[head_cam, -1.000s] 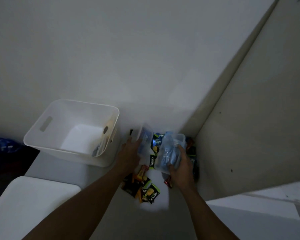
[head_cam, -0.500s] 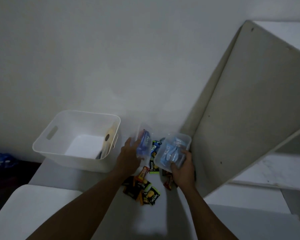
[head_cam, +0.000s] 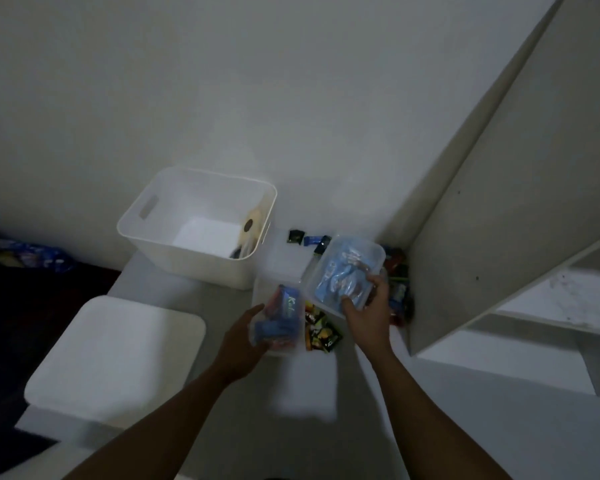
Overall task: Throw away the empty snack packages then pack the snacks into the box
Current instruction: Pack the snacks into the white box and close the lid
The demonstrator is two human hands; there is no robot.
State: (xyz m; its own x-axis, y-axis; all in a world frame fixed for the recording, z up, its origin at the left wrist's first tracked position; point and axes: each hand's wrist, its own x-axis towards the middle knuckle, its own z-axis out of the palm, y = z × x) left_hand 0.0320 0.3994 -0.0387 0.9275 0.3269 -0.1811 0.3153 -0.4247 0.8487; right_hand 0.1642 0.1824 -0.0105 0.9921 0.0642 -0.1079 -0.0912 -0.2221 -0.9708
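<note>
Hands now separating: left hand [head_cam: 243, 337] drawing clear box [head_cam: 281, 317] with blue packets toward near edge of table [head_cam: 194, 299], fingers wrapped around it; right hand [head_cam: 368, 306] gripping second clear container [head_cam: 347, 271], tilted. Loose snacks [head_cam: 321, 332] lying between. White bin [head_cam: 201, 223] waiting at far-left; sorting likely beginning.

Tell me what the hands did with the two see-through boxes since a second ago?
The left hand brought its clear box of blue packets down toward the person, away from the wall. The right hand kept gripping the other clear box, tilted above the loose snacks. The white bin and lid stayed put.
</note>
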